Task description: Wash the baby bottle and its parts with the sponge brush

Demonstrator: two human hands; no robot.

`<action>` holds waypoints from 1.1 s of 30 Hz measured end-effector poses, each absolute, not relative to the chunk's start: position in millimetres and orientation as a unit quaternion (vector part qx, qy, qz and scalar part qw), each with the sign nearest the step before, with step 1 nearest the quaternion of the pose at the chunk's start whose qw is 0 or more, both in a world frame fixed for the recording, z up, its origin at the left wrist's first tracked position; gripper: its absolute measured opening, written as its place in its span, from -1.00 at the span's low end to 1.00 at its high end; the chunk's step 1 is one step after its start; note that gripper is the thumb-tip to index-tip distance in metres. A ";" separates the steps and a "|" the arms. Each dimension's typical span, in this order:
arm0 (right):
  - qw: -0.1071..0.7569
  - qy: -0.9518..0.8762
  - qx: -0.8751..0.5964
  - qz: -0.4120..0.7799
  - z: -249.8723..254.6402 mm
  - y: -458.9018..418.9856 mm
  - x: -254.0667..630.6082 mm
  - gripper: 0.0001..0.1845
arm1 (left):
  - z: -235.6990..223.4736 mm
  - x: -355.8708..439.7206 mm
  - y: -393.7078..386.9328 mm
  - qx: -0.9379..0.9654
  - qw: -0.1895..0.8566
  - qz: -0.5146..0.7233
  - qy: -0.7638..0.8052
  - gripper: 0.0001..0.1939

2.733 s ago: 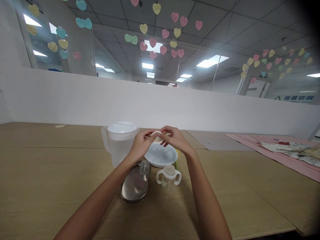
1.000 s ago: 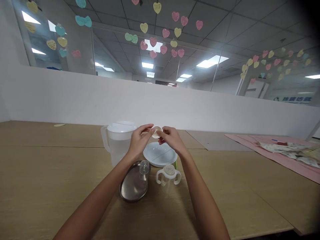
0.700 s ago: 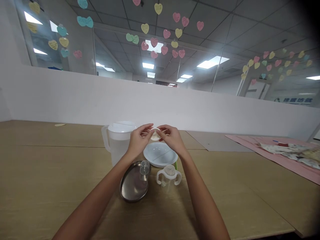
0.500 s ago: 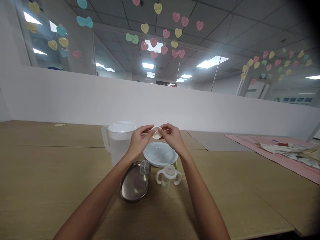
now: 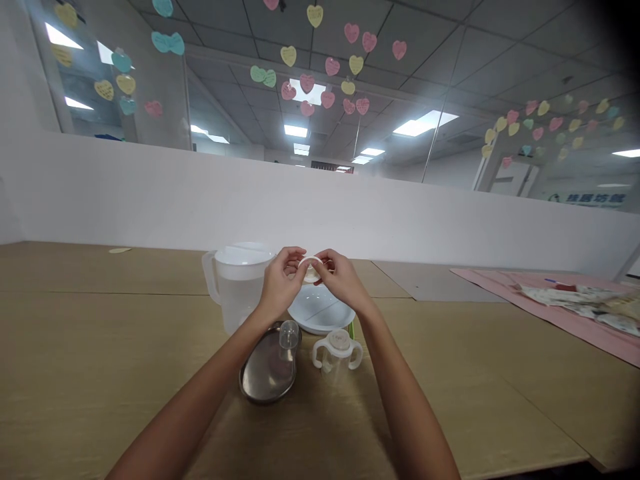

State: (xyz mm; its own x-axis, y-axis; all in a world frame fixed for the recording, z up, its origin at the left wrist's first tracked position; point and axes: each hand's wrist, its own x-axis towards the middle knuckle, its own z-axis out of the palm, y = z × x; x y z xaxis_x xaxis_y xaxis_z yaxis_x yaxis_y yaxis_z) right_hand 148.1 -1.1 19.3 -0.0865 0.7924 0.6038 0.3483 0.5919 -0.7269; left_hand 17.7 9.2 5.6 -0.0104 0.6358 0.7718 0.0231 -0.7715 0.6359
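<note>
Both my hands pinch a small white bottle ring (image 5: 311,261) with a paler, translucent middle, held above the far side of the white basin (image 5: 320,321). My left hand (image 5: 281,279) grips its left edge, with the thumb on the near face. On the right edge, my right hand (image 5: 344,275) holds it the same way. Below them a clear baby bottle (image 5: 337,357) with two white handles stands upright on the table. A clear domed cap (image 5: 289,335) rests at the right side of a steel kidney dish (image 5: 267,380). Some fingers are hidden behind the ring.
A large translucent pitcher (image 5: 235,293) with a white lid stands left of the basin. Something thin and green (image 5: 351,330) shows at the basin's right edge. A pink cloth (image 5: 545,310) with patterned fabric on it lies far right, and a white wall (image 5: 150,200) rises behind the table.
The bottle ring has tilted and dropped slightly in my fingers, so more of its rim and underside shows. My hands have shifted a little; the things on the table stay put.
</note>
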 end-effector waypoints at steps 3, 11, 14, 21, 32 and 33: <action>0.530 -0.719 -0.411 0.183 18.0 -1.1 148.3 -0.74 | 3.3 17.5 10.7 0.665 0.226 0.667 0.246 -0.81; 0.500 -0.741 -0.445 0.045 15.8 -1.3 145.0 -0.78 | 0.9 16.5 11.3 0.672 0.195 0.669 0.250 -0.83; 0.490 -0.747 -0.449 0.004 16.6 -4.6 143.4 -0.81 | 1.6 15.8 8.9 0.685 0.155 0.661 0.265 -0.86; 0.503 -0.743 -0.442 0.028 19.5 -6.6 144.1 -0.75 | 5.2 13.2 5.8 0.676 0.167 0.661 0.278 -0.86; 0.552 -0.715 -0.414 0.109 18.1 -2.6 143.9 -0.71 | 9.3 14.7 6.1 0.643 0.277 0.665 0.259 -0.78; 0.553 -0.715 -0.418 0.087 17.6 -2.7 142.2 -0.73 | 10.0 15.0 5.7 0.641 0.271 0.671 0.256 -0.80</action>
State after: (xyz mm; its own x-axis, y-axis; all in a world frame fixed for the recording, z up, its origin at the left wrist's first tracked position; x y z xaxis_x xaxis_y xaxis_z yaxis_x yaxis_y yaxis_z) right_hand 142.2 -2.7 17.6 -0.0378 0.6945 0.7185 0.5016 0.6351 -0.5874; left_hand 15.0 5.7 10.0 -0.0307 0.6916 0.7216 -0.0357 -0.7223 0.6907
